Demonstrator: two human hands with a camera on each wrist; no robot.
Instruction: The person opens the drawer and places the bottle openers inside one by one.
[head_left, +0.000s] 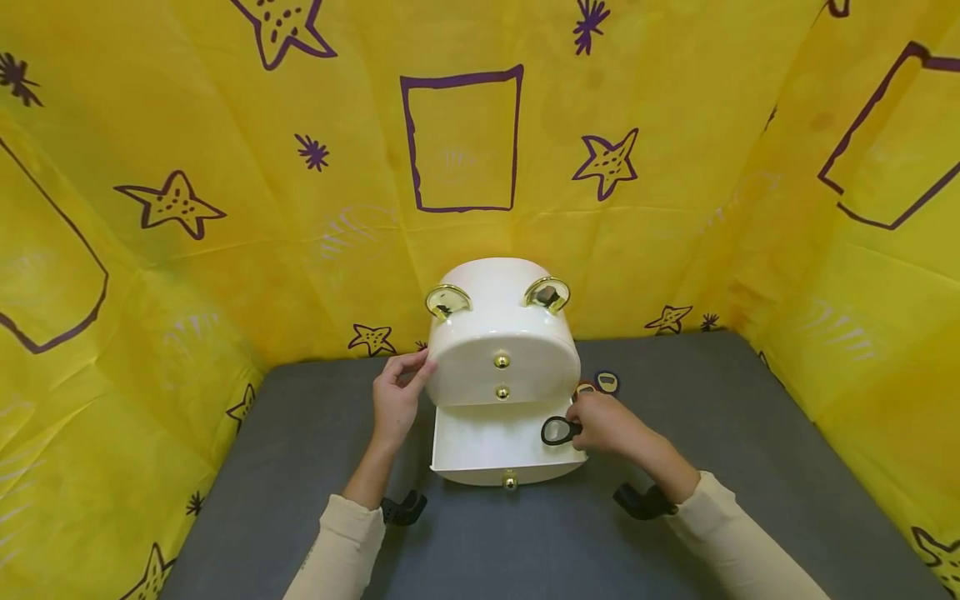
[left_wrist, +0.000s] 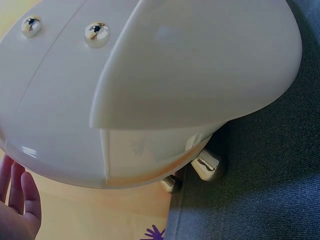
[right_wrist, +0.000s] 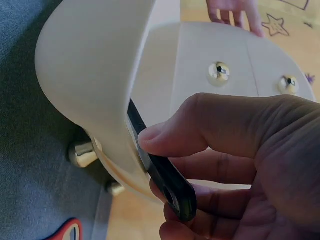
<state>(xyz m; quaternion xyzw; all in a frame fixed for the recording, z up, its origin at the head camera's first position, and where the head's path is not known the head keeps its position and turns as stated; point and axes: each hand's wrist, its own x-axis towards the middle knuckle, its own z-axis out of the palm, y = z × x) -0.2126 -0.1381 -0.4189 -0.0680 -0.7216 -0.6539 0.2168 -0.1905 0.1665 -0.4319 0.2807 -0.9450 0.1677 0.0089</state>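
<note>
A white rounded jewelry box [head_left: 501, 275] with gold-rimmed ears stands in the middle of the grey table, its lower drawer [head_left: 480, 442] pulled out toward me. My right hand [head_left: 609, 423] pinches a black bottle opener [head_left: 557, 430] by its handle, thumb on one side and fingers on the other. The opener's oval head points left over the right part of the drawer; in the right wrist view, the opener [right_wrist: 162, 167] overlaps the drawer's edge. At the box's left side my left hand [head_left: 397, 393] rests its fingertips on the wall, fingers loosely extended.
Behind my right hand, a blue-rimmed opener [head_left: 607, 382] and a red-rimmed one [right_wrist: 70, 231] lie on the table [head_left: 300, 467] to the box's right. Gold knobs [head_left: 502, 361] stick out of the box front, and it stands on gold feet [left_wrist: 207, 164]. Yellow patterned cloth [head_left: 465, 142] surrounds the table.
</note>
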